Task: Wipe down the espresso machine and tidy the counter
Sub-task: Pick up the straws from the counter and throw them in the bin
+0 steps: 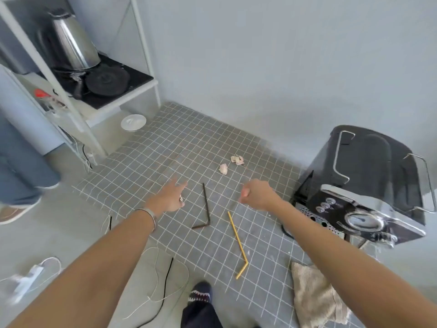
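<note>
The black and chrome espresso machine (369,185) stands at the right edge of the grey tiled counter (179,143). A beige cloth (316,297) lies crumpled on the counter in front of it. A bent brown straw (206,204) and a bent yellow straw (237,240) lie mid-counter, with two crumpled paper scraps (223,168) (237,159) behind them. My left hand (171,197) hovers just left of the brown straw with its fingers spread; a small pale speck shows at the palm. My right hand (257,195) is curled into a fist between the straws and the machine, with nothing visible in it.
A white round dish (133,122) sits at the counter's back left corner. Beside it a white shelf (132,91) carries a steel kettle (73,41) and a black pan. Cables (165,280) trail over the left edge. Another person's legs (21,176) stand at the left.
</note>
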`<state>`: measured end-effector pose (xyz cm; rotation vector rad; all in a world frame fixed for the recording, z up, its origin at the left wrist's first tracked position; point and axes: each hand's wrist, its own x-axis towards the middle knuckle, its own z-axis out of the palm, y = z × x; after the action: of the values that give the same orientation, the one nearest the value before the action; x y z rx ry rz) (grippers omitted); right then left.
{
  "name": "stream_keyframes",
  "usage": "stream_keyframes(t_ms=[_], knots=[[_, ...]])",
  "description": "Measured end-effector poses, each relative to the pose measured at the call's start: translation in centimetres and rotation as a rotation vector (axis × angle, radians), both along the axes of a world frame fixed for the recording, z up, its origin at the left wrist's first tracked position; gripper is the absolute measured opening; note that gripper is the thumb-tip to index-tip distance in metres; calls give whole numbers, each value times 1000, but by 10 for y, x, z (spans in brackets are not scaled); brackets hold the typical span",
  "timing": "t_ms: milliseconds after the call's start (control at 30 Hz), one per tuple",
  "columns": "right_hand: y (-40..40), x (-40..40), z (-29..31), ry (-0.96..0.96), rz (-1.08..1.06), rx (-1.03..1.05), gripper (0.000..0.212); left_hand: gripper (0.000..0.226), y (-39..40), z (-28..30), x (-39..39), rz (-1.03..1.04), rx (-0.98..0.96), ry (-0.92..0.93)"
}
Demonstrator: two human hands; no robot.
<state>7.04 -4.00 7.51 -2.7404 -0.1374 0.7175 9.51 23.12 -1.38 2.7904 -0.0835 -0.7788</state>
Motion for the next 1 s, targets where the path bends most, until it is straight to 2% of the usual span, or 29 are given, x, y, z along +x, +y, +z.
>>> stream_keyframes(t_ms=[167,233,267,400,467,533,633,700,867,1000], knots=[[19,-18,-78,221,-20,-173,34,71,16,-52,8,-119,30,-152],[23,-27,-100,274,-78,-201,23,65,21,-63,9,-149,-29,-169],[23,-32,-110,284,-129,-194,18,59,24,-68,8,-150,-75,-190],[24,-48,-132,269,-281,-142,36,34,39,-84,4,-132,-240,-373],[23,-51,-136,258,-277,-111,32,27,43,-89,4,-161,-313,-478],[20,-49,-137,229,-269,-71,20,25,40,-92,7,-153,-394,-522],[11,-32,-134,62,-368,84,13,32,23,-92,18,-70,-537,-505],[1,-9,-125,-35,-508,163,14,43,6,-89,24,-131,-559,-490],[-14,77,-114,-187,-600,212,11,82,-23,-84,28,-384,-330,-350],[-10,137,-131,-219,-567,164,20,76,-26,-91,30,-447,-231,-329]])
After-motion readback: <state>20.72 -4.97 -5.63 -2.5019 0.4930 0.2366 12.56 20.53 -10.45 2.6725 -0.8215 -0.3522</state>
